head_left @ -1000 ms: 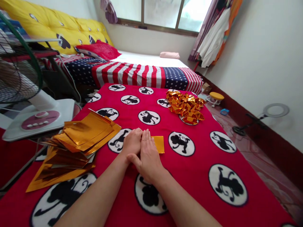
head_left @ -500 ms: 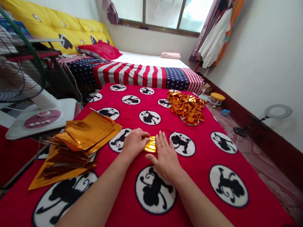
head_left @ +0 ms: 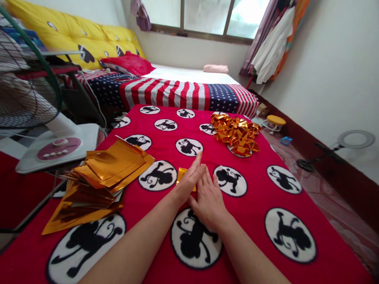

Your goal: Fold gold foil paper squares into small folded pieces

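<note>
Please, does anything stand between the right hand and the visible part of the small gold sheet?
Yes: the left hand lies between the right hand and the visible part of the small gold sheet. No other object shows there. Whether the right hand touches the sheet's covered part is hidden.

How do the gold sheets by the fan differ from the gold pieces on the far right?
The stacked sheets lie mostly flat, while the folded pieces are crumpled-looking and angular. The stacked sheets fan out in overlapping layers; the folded pieces sit in a jumbled heap. Both are shiny and gold-orange, on the red cloth.
</note>
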Available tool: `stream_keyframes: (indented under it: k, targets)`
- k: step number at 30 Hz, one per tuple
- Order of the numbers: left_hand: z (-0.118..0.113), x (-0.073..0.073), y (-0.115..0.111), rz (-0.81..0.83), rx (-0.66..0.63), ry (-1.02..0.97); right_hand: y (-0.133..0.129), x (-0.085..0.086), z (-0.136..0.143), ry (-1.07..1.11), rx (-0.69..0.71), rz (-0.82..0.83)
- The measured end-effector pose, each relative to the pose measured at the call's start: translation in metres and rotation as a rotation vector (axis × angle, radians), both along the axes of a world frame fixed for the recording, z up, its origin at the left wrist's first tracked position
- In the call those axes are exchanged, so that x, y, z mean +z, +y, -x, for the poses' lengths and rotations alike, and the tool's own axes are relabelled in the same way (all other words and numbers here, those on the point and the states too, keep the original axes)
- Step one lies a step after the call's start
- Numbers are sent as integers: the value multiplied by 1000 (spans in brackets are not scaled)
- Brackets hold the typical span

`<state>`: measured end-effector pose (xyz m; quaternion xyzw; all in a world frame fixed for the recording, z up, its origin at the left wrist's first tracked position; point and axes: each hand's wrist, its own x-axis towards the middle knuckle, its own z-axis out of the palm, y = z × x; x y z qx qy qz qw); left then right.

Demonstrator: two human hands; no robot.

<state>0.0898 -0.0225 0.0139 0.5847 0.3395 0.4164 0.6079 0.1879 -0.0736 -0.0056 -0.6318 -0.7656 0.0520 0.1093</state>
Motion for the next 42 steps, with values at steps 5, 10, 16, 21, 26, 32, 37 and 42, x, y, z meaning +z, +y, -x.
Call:
stream_keyframes:
  k: [5, 10, 16, 21, 26, 32, 37, 42]
  targets:
    - [5, -17, 11, 107, 12, -71, 1, 1, 1, -14, -9, -7]
    - [13, -10, 13, 154, 35, -167, 0, 4, 0, -17, -10, 13]
    - [23, 5, 11, 133, 103, -63, 0, 6, 1, -7, -16, 22]
    - [33, 9, 12, 127, 137, -34, 0, 7, 1, 1, -19, 32]
    - [43, -1, 19, 114, 146, -31, 0, 7, 1, 8, -19, 36]
    - [41, -21, 24, -236, 99, 380, 0, 12, -4, 59, -19, -3]
    - [34, -22, 23, -333, 103, 509, -4, 22, 14, 122, 36, -186]
    - [35, -27, 26, -287, 133, 443, -6, 15, 38, 350, 155, -117]
